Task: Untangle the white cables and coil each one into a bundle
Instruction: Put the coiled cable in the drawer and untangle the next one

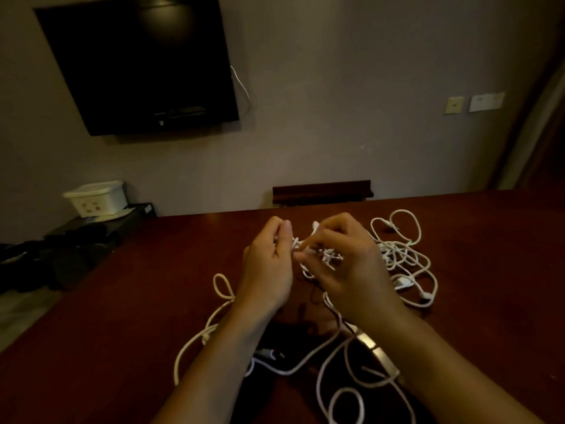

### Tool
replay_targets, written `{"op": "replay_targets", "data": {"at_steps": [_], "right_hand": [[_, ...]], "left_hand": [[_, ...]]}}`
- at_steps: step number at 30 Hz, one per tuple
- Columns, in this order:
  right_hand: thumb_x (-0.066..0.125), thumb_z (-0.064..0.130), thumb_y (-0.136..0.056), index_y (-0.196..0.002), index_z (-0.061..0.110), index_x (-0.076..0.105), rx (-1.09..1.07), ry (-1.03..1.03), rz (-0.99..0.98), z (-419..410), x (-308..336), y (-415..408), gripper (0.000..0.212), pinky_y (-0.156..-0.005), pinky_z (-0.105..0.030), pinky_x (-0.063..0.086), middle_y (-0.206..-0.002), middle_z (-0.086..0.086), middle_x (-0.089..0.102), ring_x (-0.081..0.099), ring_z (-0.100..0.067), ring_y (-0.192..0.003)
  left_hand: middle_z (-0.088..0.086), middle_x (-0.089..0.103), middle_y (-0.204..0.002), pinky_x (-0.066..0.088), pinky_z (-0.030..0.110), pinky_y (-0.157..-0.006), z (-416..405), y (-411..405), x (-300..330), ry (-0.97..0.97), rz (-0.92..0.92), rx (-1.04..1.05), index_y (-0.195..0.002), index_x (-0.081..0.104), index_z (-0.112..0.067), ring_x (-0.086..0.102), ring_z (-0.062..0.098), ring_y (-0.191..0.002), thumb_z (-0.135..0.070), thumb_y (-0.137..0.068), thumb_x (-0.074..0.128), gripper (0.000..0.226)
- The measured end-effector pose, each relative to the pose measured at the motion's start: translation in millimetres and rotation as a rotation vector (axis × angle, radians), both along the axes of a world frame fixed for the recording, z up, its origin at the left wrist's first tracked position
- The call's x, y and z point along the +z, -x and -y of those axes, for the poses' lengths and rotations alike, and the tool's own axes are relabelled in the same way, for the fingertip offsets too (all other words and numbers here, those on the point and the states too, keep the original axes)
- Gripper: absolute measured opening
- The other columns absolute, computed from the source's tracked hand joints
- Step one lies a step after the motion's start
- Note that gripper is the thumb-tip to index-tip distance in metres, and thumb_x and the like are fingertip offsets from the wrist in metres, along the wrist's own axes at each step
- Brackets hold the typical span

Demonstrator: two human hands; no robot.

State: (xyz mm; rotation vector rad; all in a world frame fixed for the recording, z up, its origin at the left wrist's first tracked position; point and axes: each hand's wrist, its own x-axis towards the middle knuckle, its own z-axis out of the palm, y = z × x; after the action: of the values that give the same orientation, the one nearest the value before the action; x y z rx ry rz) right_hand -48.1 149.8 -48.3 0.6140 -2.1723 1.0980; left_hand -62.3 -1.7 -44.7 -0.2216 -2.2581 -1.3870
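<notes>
While still one snarl, the white cables [318, 255] sit bunched in a tight knot raised just above the table, between both hands, with loose loops trailing off every side: a spread of loops to the right [403, 252], long strands running down toward the near edge [308, 359], a small loop out to the left [221, 286]. Left hand [266, 267] curled, thumb and fingertips pinching into the left side of the knot. Right hand [348, 264] curled over the knot from the right, fingers picking at strands; exactly which strand is pinched, too tangled and dim to tell. Judged as early in the untangling step: nothing separated, no bundle coiled yet. Next move likely calls for finding one free end or plug, such as the one lying at the far right [426, 296], and feeding it back through the knot without pulling tight. Beneath it all, a dark reddish wooden table [489, 270], with something dark and flat under the near strands [275, 341]. Beyond, a chair back [321, 191] against the far edge, a black television [137, 62] on a plain wall, a pale box [96, 198] on a low dark stand at left, wall plates [486, 101] at right. Dim room overall.
</notes>
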Motion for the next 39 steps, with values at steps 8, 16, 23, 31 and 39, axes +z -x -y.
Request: {"op": "replay_targets", "data": {"at_steps": [8, 16, 23, 31, 39], "right_hand": [[0.085, 0.033, -0.072, -0.121, 0.027, 0.059, 0.140, 0.507, 0.285, -9.8, 11.4, 1.3, 0.056, -0.070, -0.025, 0.062, -0.091, 0.005, 0.075, 0.076, -0.008, -0.084], [0.078, 0.028, -0.089, -0.106, 0.033, 0.074, 0.073, 0.392, 0.227, -12.5, 3.5, 6.9, 0.018, -0.071, -0.022, 0.058, -0.098, 0.015, 0.074, 0.071, -0.003, -0.092], [0.076, 0.026, -0.090, -0.113, 0.032, 0.075, -0.076, 0.208, 0.043, -10.5, -3.0, 4.6, 0.024, -0.075, -0.022, 0.059, -0.106, 0.011, 0.067, 0.064, -0.005, -0.095], [0.069, 0.027, -0.092, -0.114, 0.022, 0.075, -0.029, 0.031, -0.114, -5.6, -8.6, 7.6, 0.023, -0.079, -0.031, 0.061, -0.110, 0.011, 0.068, 0.066, -0.004, -0.097], [0.081, 0.020, -0.087, -0.111, 0.033, 0.059, 0.011, 0.369, 0.114, -7.9, -5.3, 11.0, 0.035, -0.078, -0.032, 0.065, -0.098, 0.007, 0.074, 0.073, -0.002, -0.095]], "left_hand": [[0.004, 0.053, -0.074, 0.039, 0.039, -0.058, -6.2, -14.1, 3.0, -0.135, -0.076, -0.185, -0.095, 0.056, -0.023, 0.049, 0.018, -0.065, -0.054, -0.106, 0.036, 0.038], [-0.014, 0.070, -0.100, 0.058, 0.026, -0.074, -10.9, -21.1, 4.2, -0.157, 0.013, -0.261, -0.116, 0.053, -0.023, 0.071, 0.007, -0.092, -0.021, -0.108, 0.056, 0.009], [0.000, 0.066, -0.098, 0.056, 0.034, -0.071, -16.4, -26.8, 3.2, -0.083, 0.143, -0.248, -0.119, 0.044, -0.037, 0.065, 0.009, -0.077, -0.015, -0.109, 0.051, 0.025], [-0.008, 0.067, -0.100, 0.055, 0.017, -0.064, -17.0, -20.6, -2.6, 0.014, 0.045, -0.072, -0.101, 0.053, -0.033, 0.068, 0.002, -0.088, -0.010, -0.099, 0.068, 0.028], [-0.004, 0.065, -0.094, 0.053, 0.026, -0.061, -19.6, -19.6, -3.8, -0.058, -0.087, -0.100, -0.099, 0.057, -0.031, 0.064, 0.012, -0.079, 0.003, -0.096, 0.063, 0.035]]}}
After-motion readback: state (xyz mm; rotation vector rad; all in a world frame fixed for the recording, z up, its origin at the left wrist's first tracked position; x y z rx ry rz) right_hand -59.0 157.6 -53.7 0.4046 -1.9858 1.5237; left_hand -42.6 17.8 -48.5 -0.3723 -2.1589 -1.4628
